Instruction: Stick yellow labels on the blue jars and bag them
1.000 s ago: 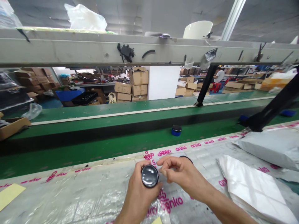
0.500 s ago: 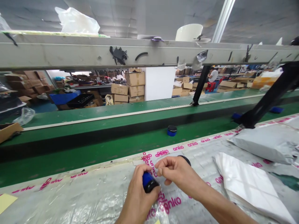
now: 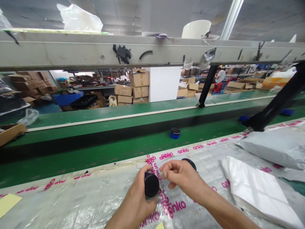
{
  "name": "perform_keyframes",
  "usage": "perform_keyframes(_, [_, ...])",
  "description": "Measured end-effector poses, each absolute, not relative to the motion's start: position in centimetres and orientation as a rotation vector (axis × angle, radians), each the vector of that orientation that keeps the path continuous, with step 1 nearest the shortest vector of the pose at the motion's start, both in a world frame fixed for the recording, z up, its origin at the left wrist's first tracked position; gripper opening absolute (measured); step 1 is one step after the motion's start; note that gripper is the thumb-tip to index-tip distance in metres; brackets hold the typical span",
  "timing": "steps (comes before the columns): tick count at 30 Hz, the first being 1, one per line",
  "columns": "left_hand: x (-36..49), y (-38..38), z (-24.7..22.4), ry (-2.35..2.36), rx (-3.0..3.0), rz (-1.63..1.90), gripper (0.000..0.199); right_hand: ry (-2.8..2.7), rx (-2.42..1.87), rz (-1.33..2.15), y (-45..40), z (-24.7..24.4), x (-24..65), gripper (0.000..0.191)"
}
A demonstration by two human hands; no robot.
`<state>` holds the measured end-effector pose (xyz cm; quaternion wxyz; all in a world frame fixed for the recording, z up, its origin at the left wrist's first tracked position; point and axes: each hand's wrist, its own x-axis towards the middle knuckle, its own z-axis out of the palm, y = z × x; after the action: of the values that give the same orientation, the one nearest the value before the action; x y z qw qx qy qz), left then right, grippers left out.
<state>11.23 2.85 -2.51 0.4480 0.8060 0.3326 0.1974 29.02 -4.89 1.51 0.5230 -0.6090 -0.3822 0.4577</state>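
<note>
A: Where do we find the piece being worked on?

B: We record a round, black-faced container (image 3: 152, 185) raised over the table (image 3: 78, 205), short of the table's far edge. The left hand (image 3: 137, 195) carries it, fingers wrapped around its side and the face turned towards us.

A: What do we enter for the right hand (image 3: 182, 175)?

B: It stands just beside the container, apart from it, with thumb and index finger curled close to each other. We cannot tell whether they meet or pinch anything.

A: What lies about the hands?

B: Behind the right hand, nearer the table's far edge, we note a dark round item (image 3: 192, 164), partly hidden. Right of that hand lies a white folded bag (image 3: 257, 187), with a grey package (image 3: 274, 146) beyond it, close to the far edge. Well to the left we see a yellow paper (image 3: 9, 204).

A: And past the table?

B: Across its far edge, on a green belt (image 3: 107, 154), a blue tub (image 3: 175, 133) with a black top stands upright.
</note>
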Motion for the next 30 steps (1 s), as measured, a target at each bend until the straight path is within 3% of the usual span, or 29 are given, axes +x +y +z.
perform_keyframes(8, [11.6, 3.3, -1.9, 0.763, 1.989, 0.569, 0.045, -1.122, -1.480, 0.990, -5.5, 1.6, 28.8, 0.009])
perform_keyframes(15, [12.3, 2.4, -4.0, 0.766, 2.056, 0.611, 0.083, -1.231, -1.516, 0.890, -5.4, 1.7, 29.2, 0.012])
perform_keyframes(22, [13.1, 2.5, -2.6, 0.904, 1.790, 0.610, 0.052, -1.398, -1.571, 0.801, -5.4, 2.5, 29.9, 0.012])
perform_keyframes(30, [11.1, 3.5, -1.6, 0.560, 1.448, 0.556, 0.067, -1.395, -1.545, 0.950, -5.9, 4.3, 30.8, 0.011])
